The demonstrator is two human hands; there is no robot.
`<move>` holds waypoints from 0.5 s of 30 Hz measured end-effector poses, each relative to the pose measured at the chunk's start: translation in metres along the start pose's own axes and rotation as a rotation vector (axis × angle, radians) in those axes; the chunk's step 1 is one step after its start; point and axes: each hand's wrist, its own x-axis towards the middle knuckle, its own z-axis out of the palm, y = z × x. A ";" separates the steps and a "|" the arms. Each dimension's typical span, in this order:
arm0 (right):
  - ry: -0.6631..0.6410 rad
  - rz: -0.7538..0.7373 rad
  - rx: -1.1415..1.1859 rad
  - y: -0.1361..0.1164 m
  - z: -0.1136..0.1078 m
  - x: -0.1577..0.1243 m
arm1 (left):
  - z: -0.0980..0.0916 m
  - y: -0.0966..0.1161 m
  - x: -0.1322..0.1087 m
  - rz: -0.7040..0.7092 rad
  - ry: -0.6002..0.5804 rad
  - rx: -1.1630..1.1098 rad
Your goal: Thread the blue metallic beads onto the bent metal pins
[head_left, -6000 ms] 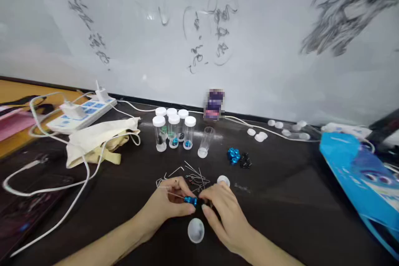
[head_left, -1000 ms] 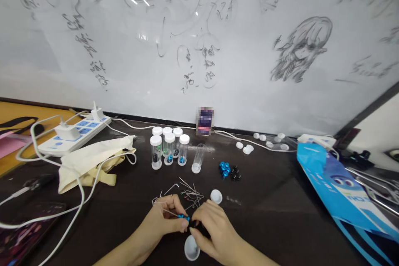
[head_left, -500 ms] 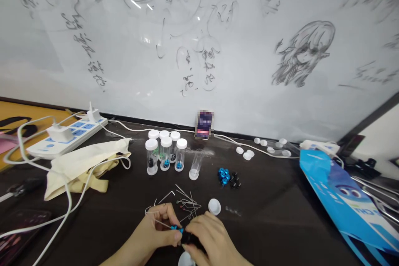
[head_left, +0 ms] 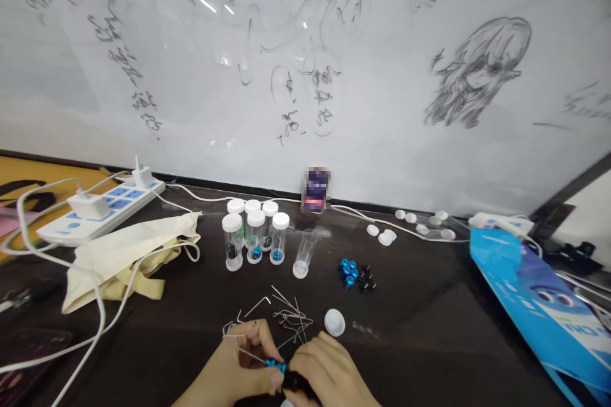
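Both hands meet at the bottom edge of the view. My left hand (head_left: 241,369) pinches a thin metal wire (head_left: 251,356) that carries small blue beads (head_left: 275,365). My right hand (head_left: 327,372) is closed around small dark beads (head_left: 294,383) beside the blue ones. Just beyond my fingers lies a loose pile of bent wire pins (head_left: 284,315) and a white cap (head_left: 335,322). Farther back sit a cluster of blue beads (head_left: 348,269) and a cluster of black beads (head_left: 366,280).
Several capped vials (head_left: 252,235) and one uncapped vial (head_left: 303,253) stand mid-table. A cream cloth bag (head_left: 126,251), power strip (head_left: 102,203) and white cables (head_left: 95,311) lie left. A blue bag (head_left: 539,305) lies right; loose white caps (head_left: 384,235) lie below the whiteboard (head_left: 305,63).
The view has tilted up, so my hands sit lower in frame and the clear vial lying below them has dropped out of sight. Both hands keep their pinch on wire and beads.
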 end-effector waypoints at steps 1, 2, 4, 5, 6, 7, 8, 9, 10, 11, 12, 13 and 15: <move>0.011 0.008 0.007 0.000 -0.001 0.001 | 0.000 0.001 0.000 -0.007 0.004 -0.007; 0.017 0.017 0.015 -0.001 -0.002 0.001 | 0.000 0.002 0.000 -0.010 0.009 -0.012; 0.009 0.028 0.033 0.000 -0.002 0.000 | -0.001 0.001 0.001 -0.011 0.014 -0.019; 0.000 0.036 0.041 0.000 -0.002 -0.001 | -0.002 0.000 0.001 -0.008 0.010 -0.020; -0.011 0.047 0.048 0.000 -0.002 -0.002 | -0.002 -0.001 0.001 -0.007 0.004 -0.021; -0.023 0.059 0.050 0.001 -0.002 -0.003 | -0.003 -0.002 0.001 -0.008 -0.001 -0.024; -0.033 0.067 0.048 0.001 -0.002 -0.004 | -0.003 -0.002 0.001 -0.013 -0.007 -0.027; -0.048 0.075 0.043 0.000 -0.002 -0.003 | -0.003 -0.003 0.000 -0.018 -0.008 -0.028; -0.062 0.084 0.038 0.000 -0.002 -0.003 | -0.003 -0.002 0.000 -0.022 -0.003 -0.023; -0.073 0.092 0.038 -0.001 -0.004 -0.002 | -0.003 -0.001 -0.001 -0.025 0.005 -0.016; -0.079 0.102 0.045 -0.002 -0.005 0.000 | -0.002 0.000 -0.001 -0.028 0.013 -0.011; -0.079 0.109 0.060 -0.003 -0.007 0.001 | -0.001 0.002 -0.002 -0.031 0.020 -0.010; -0.064 0.119 0.088 -0.005 -0.009 0.004 | 0.002 0.007 -0.002 -0.036 0.031 -0.024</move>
